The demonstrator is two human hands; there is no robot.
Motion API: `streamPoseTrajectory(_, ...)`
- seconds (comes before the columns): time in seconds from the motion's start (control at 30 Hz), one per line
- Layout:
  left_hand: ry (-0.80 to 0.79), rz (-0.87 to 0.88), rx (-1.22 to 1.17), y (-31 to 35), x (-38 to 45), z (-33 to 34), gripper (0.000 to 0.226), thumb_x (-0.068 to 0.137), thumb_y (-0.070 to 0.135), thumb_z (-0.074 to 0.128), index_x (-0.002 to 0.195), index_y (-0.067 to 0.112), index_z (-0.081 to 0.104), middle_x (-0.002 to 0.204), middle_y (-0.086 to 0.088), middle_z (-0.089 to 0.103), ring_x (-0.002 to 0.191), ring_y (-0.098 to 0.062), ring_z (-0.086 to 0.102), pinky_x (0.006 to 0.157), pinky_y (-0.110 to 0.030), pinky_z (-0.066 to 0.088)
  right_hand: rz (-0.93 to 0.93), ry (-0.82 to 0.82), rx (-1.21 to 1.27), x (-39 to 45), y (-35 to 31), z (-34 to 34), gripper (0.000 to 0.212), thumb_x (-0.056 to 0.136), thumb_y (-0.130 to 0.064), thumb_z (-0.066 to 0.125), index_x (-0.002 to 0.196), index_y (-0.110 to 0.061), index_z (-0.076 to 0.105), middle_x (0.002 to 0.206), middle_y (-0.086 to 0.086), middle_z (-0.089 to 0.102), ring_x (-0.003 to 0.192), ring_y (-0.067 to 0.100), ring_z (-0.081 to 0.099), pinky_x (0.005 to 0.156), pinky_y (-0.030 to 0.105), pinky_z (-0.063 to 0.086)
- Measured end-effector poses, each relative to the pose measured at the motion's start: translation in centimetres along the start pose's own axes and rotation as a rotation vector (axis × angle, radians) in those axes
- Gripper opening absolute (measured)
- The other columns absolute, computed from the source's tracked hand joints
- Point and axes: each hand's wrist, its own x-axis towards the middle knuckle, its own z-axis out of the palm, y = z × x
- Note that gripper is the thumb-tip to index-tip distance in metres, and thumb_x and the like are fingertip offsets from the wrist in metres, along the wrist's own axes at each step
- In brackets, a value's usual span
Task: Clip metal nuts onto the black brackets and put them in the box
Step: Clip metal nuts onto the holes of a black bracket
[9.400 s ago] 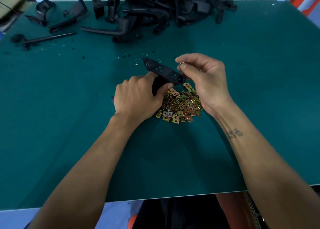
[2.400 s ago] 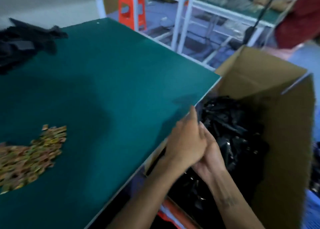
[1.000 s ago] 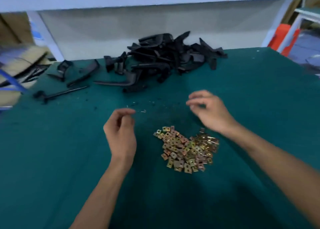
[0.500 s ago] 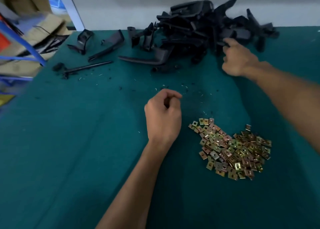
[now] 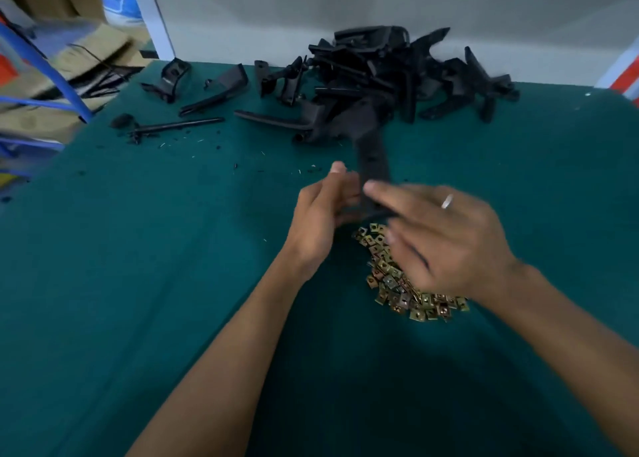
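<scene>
- I see one black bracket [image 5: 372,166] held up between the two hands, standing roughly on end above the green table [image 5: 138,283], its upper end in front of the pile behind it.
- My left hand [image 5: 320,221] has its fingers curled toward the bracket's lower end, thumb pointing up beside it; it looks to be gripping the piece, though motion blur softens the contact.
- My right hand [image 5: 446,242] is spread wide with fingers fairly straight, a ring [image 5: 447,201] on one finger. Its index fingertip lies against the bracket; I cannot tell whether anything is pinched underneath.
- The heap of metal nuts [image 5: 401,283], gold and bronze squares, lies on the table just under the right hand, partly covered by it.
- The pile of black brackets [image 5: 380,76] sits at the far edge of the table, against the white wall.
- A few loose black parts [image 5: 214,93] lie apart to the left of the pile, with small scraps scattered near them.
- Off the table's left edge I make out cardboard [image 5: 69,62] and a blue frame [image 5: 45,73], blurred.
</scene>
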Motion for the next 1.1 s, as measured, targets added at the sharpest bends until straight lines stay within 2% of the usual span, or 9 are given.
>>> streamPoseTrajectory(0.1, -0.131, -0.037, -0.214, 0.7, -1.2, 0.1, 0.059, 0.103, 0.046, 0.048, 0.125, -0.008, 0.056, 0.123, -0.021, 0.068, 0.115, -0.034, 0.065, 0.098, -0.043, 0.052, -0.042, -0.205, 0.057, -0.1, -2.9, -0.7, 0.029, 0.098, -0.017, 0.054, 0.108, 0.0, 0.076, 0.126, 0.006, 0.072, 0.106, 0.025, 0.072, 0.074, 0.043, 0.06)
streamPoseTrajectory(0.2, -0.087, -0.019, -0.337, 1.5, -2.1, 0.0, 0.034, 0.109, 0.021, 0.041, 0.122, -0.005, 0.058, 0.117, -0.025, 0.07, 0.109, -0.037, 0.069, 0.088, -0.035, 0.059, -0.053, -0.301, 0.185, -0.8, -4.7, -0.8, 0.034, 0.098, -0.019, 0.056, 0.124, -0.005, 0.073, 0.125, -0.003, 0.073, 0.115, 0.019, 0.069, 0.075, 0.041, 0.061)
streamPoseTrajectory(0.3, 0.001, -0.026, -0.353, 2.2, -2.5, -0.1, 0.033, 0.111, 0.019, 0.034, 0.118, 0.001, 0.061, 0.106, -0.016, 0.075, 0.088, -0.027, 0.075, 0.067, -0.028, 0.059, 0.029, -0.083, 0.343, -1.7, -5.5, -0.6, 0.019, 0.089, -0.007, 0.063, 0.096, -0.005, 0.08, 0.124, -0.004, 0.074, 0.108, 0.017, 0.073, 0.067, 0.036, 0.061)
streamPoseTrajectory(0.43, 0.254, 0.035, -0.234, 2.3, -2.4, -0.1, 0.024, 0.109, 0.025, 0.045, 0.101, 0.007, 0.058, 0.076, -0.006, 0.071, 0.051, -0.018, 0.058, 0.043, -0.026, 0.044, 0.239, 0.186, 0.341, -2.3, -2.7, -1.1, 0.022, 0.092, -0.002, 0.062, 0.078, 0.002, 0.078, 0.102, 0.006, 0.078, 0.087, 0.019, 0.075, 0.067, 0.035, 0.06)
streamPoseTrajectory(0.6, 0.469, 0.403, 0.437, 0.4, -1.7, -1.3, 0.046, 0.106, 0.04, 0.041, 0.071, 0.009, 0.042, 0.056, -0.016, 0.055, 0.041, -0.028, 0.056, 0.036, -0.035, 0.04, 0.922, 0.489, 0.304, -5.2, 4.1, -1.1, 0.024, 0.09, 0.003, 0.056, 0.074, 0.0, 0.074, 0.08, 0.009, 0.072, 0.076, 0.024, 0.07, 0.066, 0.04, 0.055)
streamPoseTrajectory(0.67, 0.431, 0.559, 0.682, 0.0, -2.0, -1.2, 0.046, 0.105, 0.047, 0.04, 0.066, 0.023, 0.037, 0.05, -0.003, 0.048, 0.041, -0.023, 0.053, 0.037, -0.04, 0.038, 0.986, 0.349, 0.319, -7.0, 4.9, -1.0, 0.02, 0.09, 0.0, 0.061, 0.077, -0.006, 0.075, 0.08, 0.005, 0.071, 0.078, 0.024, 0.068, 0.069, 0.037, 0.053)
streamPoseTrajectory(0.77, 0.273, 0.73, 0.99, -0.2, -2.5, -0.4, 0.046, 0.104, 0.057, 0.036, 0.07, 0.026, 0.037, 0.05, 0.012, 0.038, 0.039, -0.009, 0.038, 0.041, -0.027, 0.023, 0.895, 0.013, 0.428, -8.4, 4.7, -1.1, 0.018, 0.087, 0.001, 0.073, 0.081, -0.015, 0.078, 0.081, -0.003, 0.073, 0.081, 0.017, 0.066, 0.075, 0.033, 0.052)
streamPoseTrajectory(0.93, 0.203, 0.808, 1.276, -1.4, -3.3, 1.4, 0.051, 0.099, 0.056, 0.053, 0.071, 0.014, 0.056, 0.054, 0.019, 0.025, 0.038, -0.024, 0.037, 0.049, -0.026, 0.03, 0.996, -0.279, 0.572, -8.3, 5.8, -1.9, 0.015, 0.082, -0.007, 0.081, 0.086, -0.022, 0.079, 0.086, -0.009, 0.071, 0.081, 0.012, 0.063, 0.074, 0.029, 0.048)
streamPoseTrajectory(1.1, 0.215, 0.693, 1.392, -2.2, -3.6, 1.8, 0.049, 0.094, 0.065, 0.052, 0.092, 0.019, 0.07, 0.059, -0.002, 0.06, 0.055, -0.035, 0.061, 0.052, -0.031, 0.036, 1.09, -0.504, 0.537, -7.8, 5.3, -1.8, 0.014, 0.081, -0.017, 0.084, 0.084, -0.026, 0.073, 0.094, -0.009, 0.066, 0.088, 0.007, 0.06, 0.074, 0.027, 0.045)
